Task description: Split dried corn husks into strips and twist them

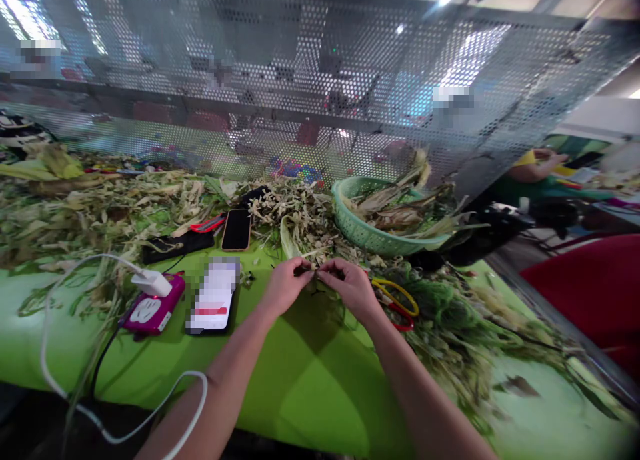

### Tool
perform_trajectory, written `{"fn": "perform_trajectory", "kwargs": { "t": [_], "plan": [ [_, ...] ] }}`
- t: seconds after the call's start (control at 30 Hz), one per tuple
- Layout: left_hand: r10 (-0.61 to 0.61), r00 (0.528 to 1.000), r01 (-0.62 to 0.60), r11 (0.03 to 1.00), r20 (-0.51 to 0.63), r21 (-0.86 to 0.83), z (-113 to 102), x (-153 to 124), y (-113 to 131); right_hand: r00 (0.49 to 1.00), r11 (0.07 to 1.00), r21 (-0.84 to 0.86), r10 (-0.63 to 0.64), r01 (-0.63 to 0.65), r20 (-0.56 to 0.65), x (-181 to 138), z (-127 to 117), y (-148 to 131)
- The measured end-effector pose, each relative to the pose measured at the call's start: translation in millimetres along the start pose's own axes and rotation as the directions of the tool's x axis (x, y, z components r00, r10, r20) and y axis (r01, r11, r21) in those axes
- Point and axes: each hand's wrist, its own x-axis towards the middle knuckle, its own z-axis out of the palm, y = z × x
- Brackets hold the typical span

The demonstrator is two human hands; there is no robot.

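Observation:
My left hand [286, 285] and my right hand [351, 287] meet fingertip to fingertip above the green table [300, 387]. Both are closed in a pinch on a small pale piece of dried corn husk [314, 268], mostly hidden by the fingers. Just behind them lies a heap of short husk scraps [295, 213], with a longer pale green husk leaf [289, 237] on its near side. Beside my right hand are scissors with yellow and red handles [400, 297], partly covered. A green plastic basket [385, 242] holding long dried husks stands behind my right hand.
To the left are a lit phone [215, 297], a dark-screened phone [237, 230], a purple power bank [155, 307] and a white cable [45, 333] crossing my left forearm. Husk strips [90, 213] and green fibres [460, 320] cover both sides. A perforated metal screen [280, 67] borders the back.

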Motion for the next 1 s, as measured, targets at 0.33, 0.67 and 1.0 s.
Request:
{"fn": "perform_trajectory", "kwargs": {
  "t": [0.33,0.67,1.0],
  "plan": [
    [0.035,0.999,-0.036,0.998,0.031,0.042,-1.6,-1.0,1.2,0.993,0.992,-0.063,-0.108,0.105,-0.042,-2.7,0.6,-5.3],
    [-0.016,1.0,0.016,0.998,0.011,0.064,-1.1,-2.9,6.6,0.998,0.999,-0.005,-0.043,0.043,-0.036,-2.9,-0.9,-5.0],
    [-0.065,0.994,0.081,0.976,0.085,-0.203,3.1,-1.4,0.1,0.996,0.983,0.183,0.036,-0.022,-0.078,1.8,-1.6,-2.9]
  ]
}}
